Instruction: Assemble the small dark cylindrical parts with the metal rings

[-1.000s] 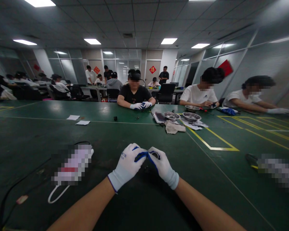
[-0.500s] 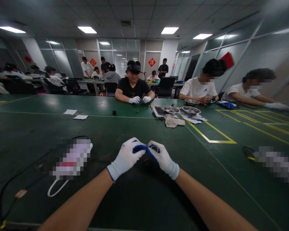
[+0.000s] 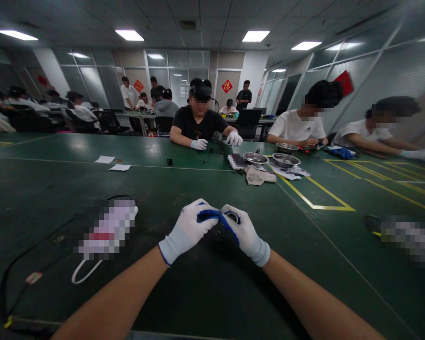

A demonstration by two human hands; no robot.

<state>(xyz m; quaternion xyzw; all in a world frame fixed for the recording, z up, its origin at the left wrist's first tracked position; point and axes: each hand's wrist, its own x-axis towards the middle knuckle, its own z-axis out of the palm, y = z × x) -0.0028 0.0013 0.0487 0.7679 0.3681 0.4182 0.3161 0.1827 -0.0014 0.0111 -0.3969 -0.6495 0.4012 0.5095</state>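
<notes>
Co-worker's hand [image 3: 234, 138] shifted sideways; ring [image 3: 233, 217] clasped inside right hand [image 3: 244, 230]; left hand [image 3: 191, 223], grip unclear

Counted from the white-and-blue gloved left hand [image 3: 190, 225] and right hand [image 3: 247, 235], a broad lane of smooth green tabletop [image 3: 194, 183] runs toward 12 o'clock, another toward 3 o'clock up to a pale blurred oblong [image 3: 412, 243]. A lilac pixelated slab [image 3: 108, 226] with a white loop [image 3: 87, 276] blocks 9 o'clock; round shiny metal bowls [image 3: 286, 161] and a crumpled beige cloth [image 3: 260, 175] obstruct 1 to 2.
</notes>
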